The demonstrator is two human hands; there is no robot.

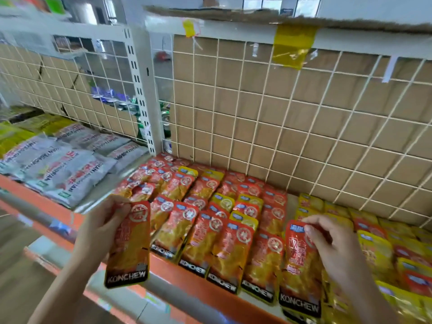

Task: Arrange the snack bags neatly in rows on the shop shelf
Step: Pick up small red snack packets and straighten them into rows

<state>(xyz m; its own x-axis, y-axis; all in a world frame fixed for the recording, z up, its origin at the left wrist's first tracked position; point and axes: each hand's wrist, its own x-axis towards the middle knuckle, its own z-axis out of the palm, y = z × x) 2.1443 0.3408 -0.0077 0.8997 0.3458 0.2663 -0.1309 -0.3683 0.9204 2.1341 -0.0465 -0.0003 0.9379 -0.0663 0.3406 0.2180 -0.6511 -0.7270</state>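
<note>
Several red and orange KONCHEW snack bags (210, 220) lie in rows on the shop shelf (187, 279), whose front edge is orange. My left hand (102, 228) grips one red bag (128, 246) by its upper left edge, holding it upright in front of the shelf edge, left of the rows. My right hand (332, 244) pinches the top of another red bag (299, 272) that stands at the right end of the front row. Yellow bags (378, 249) lie in a looser pile to the right of it.
A white wire grid (280, 127) backed by cardboard closes the rear of the shelf. Grey and white packets (58, 164) fill the neighbouring bay on the left, past a white upright post (145, 94). A cardboard-covered shelf (304, 22) hangs overhead.
</note>
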